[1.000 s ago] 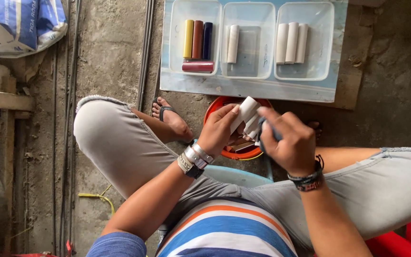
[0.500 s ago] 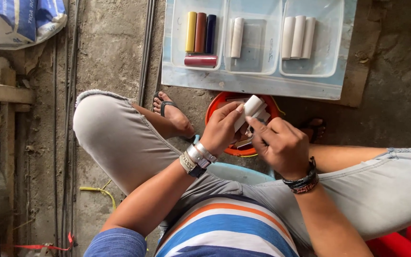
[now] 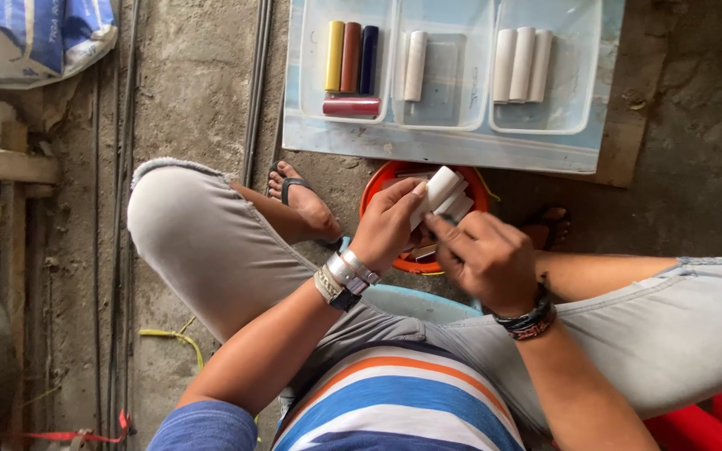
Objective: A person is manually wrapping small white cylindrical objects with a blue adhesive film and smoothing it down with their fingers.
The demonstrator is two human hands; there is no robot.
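Now the left hand [image 3: 390, 224] curls closed around a white cylinder [image 3: 438, 190] above the orange bucket [image 3: 394, 175]; at its four o'clock, the right hand [image 3: 486, 257] pinches the cylinder's lower end, knuckles up.

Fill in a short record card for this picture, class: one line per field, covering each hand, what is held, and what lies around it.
Left hand: grips white cylinders by the fingers
Right hand: touches the lower end of the white cylinders
Below hands: orange bucket
Left tray: yellow, brown, dark blue cylinders upright, one maroon crosswise
Middle tray: one white cylinder
Right tray: three white cylinders
Floor: bare concrete
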